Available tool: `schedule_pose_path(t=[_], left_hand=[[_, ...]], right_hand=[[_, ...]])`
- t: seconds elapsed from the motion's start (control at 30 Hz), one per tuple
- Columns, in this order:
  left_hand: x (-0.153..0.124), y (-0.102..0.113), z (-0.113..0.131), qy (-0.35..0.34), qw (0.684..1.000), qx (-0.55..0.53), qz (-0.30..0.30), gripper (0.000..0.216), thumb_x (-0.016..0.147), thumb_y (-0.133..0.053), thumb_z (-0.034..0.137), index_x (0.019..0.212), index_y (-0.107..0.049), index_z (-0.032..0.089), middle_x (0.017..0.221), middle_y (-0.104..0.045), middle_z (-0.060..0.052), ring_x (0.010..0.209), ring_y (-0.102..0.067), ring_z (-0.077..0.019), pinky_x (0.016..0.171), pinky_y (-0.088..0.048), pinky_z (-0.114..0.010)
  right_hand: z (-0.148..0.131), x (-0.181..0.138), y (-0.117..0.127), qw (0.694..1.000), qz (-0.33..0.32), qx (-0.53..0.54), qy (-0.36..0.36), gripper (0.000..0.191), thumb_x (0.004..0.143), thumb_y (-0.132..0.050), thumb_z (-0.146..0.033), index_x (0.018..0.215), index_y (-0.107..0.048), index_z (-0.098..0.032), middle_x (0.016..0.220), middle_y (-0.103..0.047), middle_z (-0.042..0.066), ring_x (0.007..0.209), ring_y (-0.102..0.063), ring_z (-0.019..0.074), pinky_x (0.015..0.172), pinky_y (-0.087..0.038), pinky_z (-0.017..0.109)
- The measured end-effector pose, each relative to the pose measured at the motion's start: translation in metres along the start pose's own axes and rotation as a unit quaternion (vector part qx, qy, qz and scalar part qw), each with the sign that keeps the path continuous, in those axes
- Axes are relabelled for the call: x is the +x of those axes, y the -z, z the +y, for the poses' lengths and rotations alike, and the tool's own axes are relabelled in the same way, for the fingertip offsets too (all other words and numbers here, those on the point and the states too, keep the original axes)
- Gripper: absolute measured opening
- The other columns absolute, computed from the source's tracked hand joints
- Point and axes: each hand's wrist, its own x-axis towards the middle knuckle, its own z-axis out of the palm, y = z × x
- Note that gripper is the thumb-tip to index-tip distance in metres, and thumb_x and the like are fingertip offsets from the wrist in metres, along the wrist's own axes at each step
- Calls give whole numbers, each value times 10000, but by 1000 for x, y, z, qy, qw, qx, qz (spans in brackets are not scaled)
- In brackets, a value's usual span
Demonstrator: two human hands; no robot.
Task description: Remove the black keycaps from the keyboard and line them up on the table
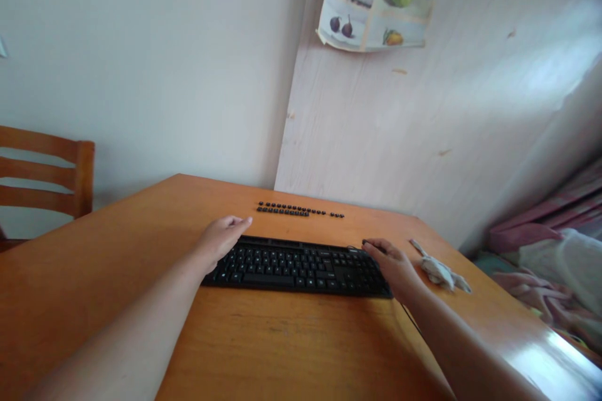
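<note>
A black computer keyboard (282, 266) lies on the wooden table, its letter keys in place. Along its back edge runs a bare strip without keys, and the number block at the right looks dark and partly bare. My left hand (221, 241) is closed around the keyboard's left end, thumb side up. Over the right end is my right hand (389, 263), its fingertips pinched on a small dark piece, apparently a keycap (364, 242). Behind the keyboard, several loose black keycaps (285, 212) lie in two rows.
To the right lies a crumpled grey cloth (439, 270). A thin black cable (411, 319) passes under my right forearm. The table (282, 338) meets the wall at the back. A wooden chair (84, 178) stands at the left; piled fabric (540, 282) is at the far right.
</note>
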Motion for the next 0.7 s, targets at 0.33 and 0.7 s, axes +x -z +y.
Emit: schedule_pose_path(t=[0.33,0.7], left_hand=[[52,-7,10,75,984,27,-156,558,631,-605,701,757,-627,158,791,-686,-74,812,-616,-247,695,-436,-306],[97,-51,36,-11,870,100,-483,538,658,-594,667,831,-642,160,859,-669,-67,735,-569,-169,643,-421,-256]], right_hand=[[-7,-20,4,996,86,27,-25,422,703,-677,-491,936,-684,-139,822,-684,49,771,-598,200,681,-440,285],[3,-19,2,987,121,61,-87,411,707,-705,-507,945,-693,-172,810,-671,28,727,-567,176,621,-409,259]])
